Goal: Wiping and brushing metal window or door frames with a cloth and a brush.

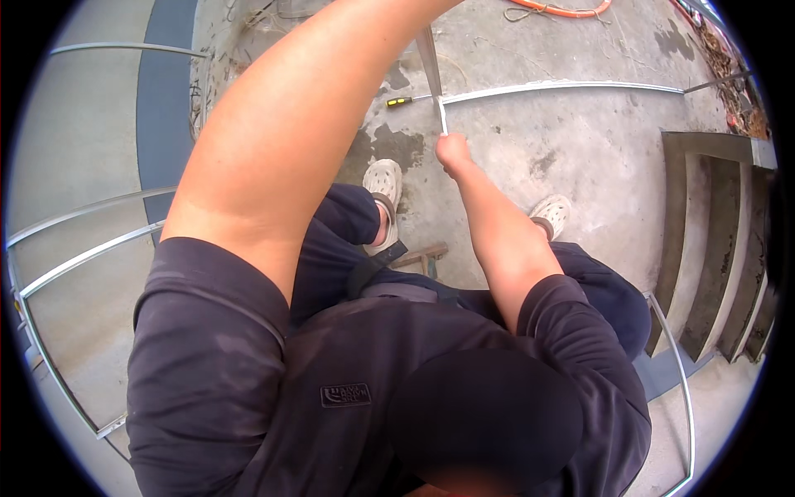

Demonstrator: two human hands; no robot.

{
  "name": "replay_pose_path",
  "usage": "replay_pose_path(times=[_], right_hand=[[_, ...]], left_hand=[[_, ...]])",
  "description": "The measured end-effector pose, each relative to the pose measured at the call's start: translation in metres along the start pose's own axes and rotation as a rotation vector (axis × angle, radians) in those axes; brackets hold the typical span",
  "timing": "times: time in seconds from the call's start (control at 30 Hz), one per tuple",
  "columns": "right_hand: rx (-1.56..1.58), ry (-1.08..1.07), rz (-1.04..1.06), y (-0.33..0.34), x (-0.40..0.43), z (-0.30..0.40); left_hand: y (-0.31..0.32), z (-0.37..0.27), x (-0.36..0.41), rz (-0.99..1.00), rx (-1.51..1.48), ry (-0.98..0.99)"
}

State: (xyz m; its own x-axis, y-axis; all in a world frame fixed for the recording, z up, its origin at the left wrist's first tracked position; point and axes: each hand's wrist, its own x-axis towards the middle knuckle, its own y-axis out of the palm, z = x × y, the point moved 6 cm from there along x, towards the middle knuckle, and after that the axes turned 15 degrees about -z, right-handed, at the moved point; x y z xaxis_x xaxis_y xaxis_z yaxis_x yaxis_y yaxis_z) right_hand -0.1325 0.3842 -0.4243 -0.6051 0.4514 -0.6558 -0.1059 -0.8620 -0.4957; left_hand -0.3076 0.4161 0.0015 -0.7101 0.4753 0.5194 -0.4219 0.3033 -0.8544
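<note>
My left arm reaches up and forward, and its hand is out of view past the top edge. My right hand [453, 152] is closed around the near end of a narrow pale metal strip [443, 118]. Just beyond that hand, the strip meets the corner of a slim metal frame. One frame bar [428, 56] runs toward the top edge, partly behind my left forearm. A silvery rail [559, 89] extends right from the corner. Left of the corner, a screwdriver [399, 102] with a black and yellow handle lies on the concrete floor, its tip hidden by the bar.
Concrete steps [695, 248] stand at the right. Metal frames are at the left [93, 258] and lower right [683, 385]. An orange hose [568, 11] lies at the top. A small wooden piece [428, 253] sits between my legs, near my clog [383, 180]. Debris [739, 105] lines the far right.
</note>
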Motion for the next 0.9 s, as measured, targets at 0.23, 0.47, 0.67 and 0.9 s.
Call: replay_pose_path(times=[0.23,0.47,0.67,0.9], right_hand=[[-0.14,-0.416,-0.163,-0.008,0.016,0.008],[0.142,-0.706,-0.276,-0.027,-0.052,0.052],[-0.214,-0.427,-0.276,-0.006,0.026,0.006],[0.634,0.321,-0.015,-0.009,0.068,-0.048]], left_hand=[[0.003,-0.007,-0.005,0.004,0.0,0.004],[0.0,-0.004,-0.004,-0.013,-0.03,0.011],[-0.003,-0.015,-0.002,0.003,-0.077,-0.038],[0.01,0.012,0.012,-0.016,0.108,-0.061]])
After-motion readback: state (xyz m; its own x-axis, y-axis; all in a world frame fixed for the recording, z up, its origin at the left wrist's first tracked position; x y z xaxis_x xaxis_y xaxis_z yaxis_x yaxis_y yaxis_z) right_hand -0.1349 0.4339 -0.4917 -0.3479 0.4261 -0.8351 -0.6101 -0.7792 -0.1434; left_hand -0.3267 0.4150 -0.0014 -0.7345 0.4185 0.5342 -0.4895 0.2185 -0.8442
